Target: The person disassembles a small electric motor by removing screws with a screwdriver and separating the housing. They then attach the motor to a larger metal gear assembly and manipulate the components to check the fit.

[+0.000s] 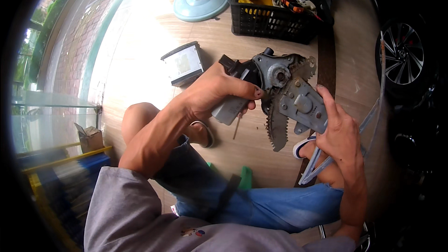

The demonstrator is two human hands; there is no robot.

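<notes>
A car window regulator [303, 105] of grey metal is held up between my two hands above the floor. It has a curved toothed sector [278, 133], a bolted plate and long thin arms [317, 168] that run down and right past my right wrist. My left hand [212, 91] is closed around its motor [228, 110], thumb on top, near a black connector end. Below those fingers a thin brownish rod [238, 127] sticks down; its other end is hidden. My right hand [339, 128] grips the far end of the plate, index finger stretched along its edge.
A silver and black box [183, 64] lies on the floor ahead. Behind it stand a black plastic crate [261, 27] with tools and yellow stuff, and a pale round stand base [200, 2]. A car wheel [402, 53] is at right. A cardboard box [88, 139] sits at left.
</notes>
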